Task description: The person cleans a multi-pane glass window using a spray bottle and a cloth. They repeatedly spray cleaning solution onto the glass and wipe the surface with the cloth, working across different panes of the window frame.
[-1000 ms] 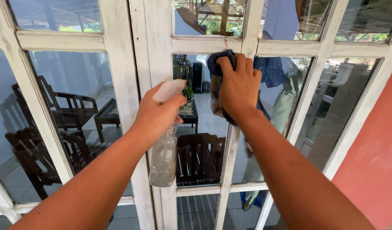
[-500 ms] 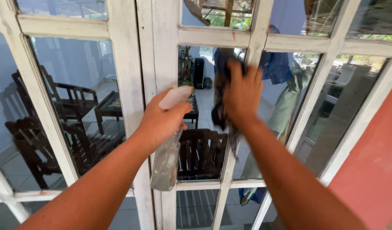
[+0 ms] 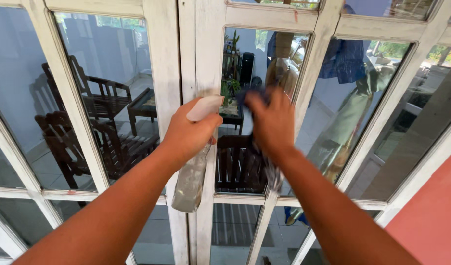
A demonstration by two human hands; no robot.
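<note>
Nearest the camera, two bare forearms reach up and away toward a white-framed glass door. The left hand (image 3: pixel 186 135) sits left of centre, its grip closed around the neck of a clear spray bottle (image 3: pixel 190 181). The bottle hangs straight down from the fist, long axis upright, with its pale nozzle (image 3: pixel 204 108) poking out above the knuckles and aimed to the right and far, toward the glass.

Just right of it, the right hand (image 3: pixel 269 125) is spread flat, fingers pointing up, pressing a dark blue cloth (image 3: pixel 264 162) against the pane. The hand is blurred, so how tightly the fingers clutch the cloth is hard to tell, but the cloth appears pinned under the palm, with a loose tail hanging below the wrist near the pane's lower right corner.

The pane being wiped (image 3: pixel 235 162) is the narrow one in the middle, bounded by a thick white upright (image 3: pixel 201 59) on the left and a slanted white glazing bar (image 3: pixel 311 64) on the right. So the cloth hand lies on the glass itself, while the bottle hand hovers nearer, over the upright and beside the pane, the two hands close but not touching.

Farther off, the glass shows dark wooden slatted chairs (image 3: pixel 100 142) and a low table (image 3: pixel 144 105) on a tiled floor.
</note>
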